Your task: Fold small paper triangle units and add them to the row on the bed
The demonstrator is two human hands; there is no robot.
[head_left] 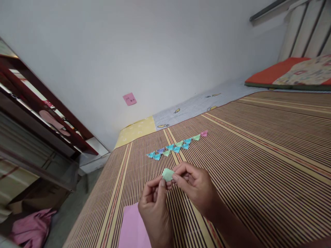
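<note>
A small folded piece of pale green paper (pixel 168 174) is pinched between both my hands, a little above a striped mat (pixel 258 144). My left hand (pixel 155 203) grips its lower edge with thumb and fingers closed. My right hand (pixel 193 184) pinches its right side, fingers curled. Beyond my hands lies a row of several small folded paper triangles (pixel 177 147) in blue, green, purple and pink. A pink paper sheet (pixel 133 225) lies flat on the mat under my left hand.
A white wall (pixel 142 51) with a pink sticky note (pixel 129 99) rises behind the bed. An orange-edged cushion (pixel 292 74) lies at the far right. Dark wooden furniture (pixel 38 113) and pink cloth (pixel 33 229) stand left of the mat's edge.
</note>
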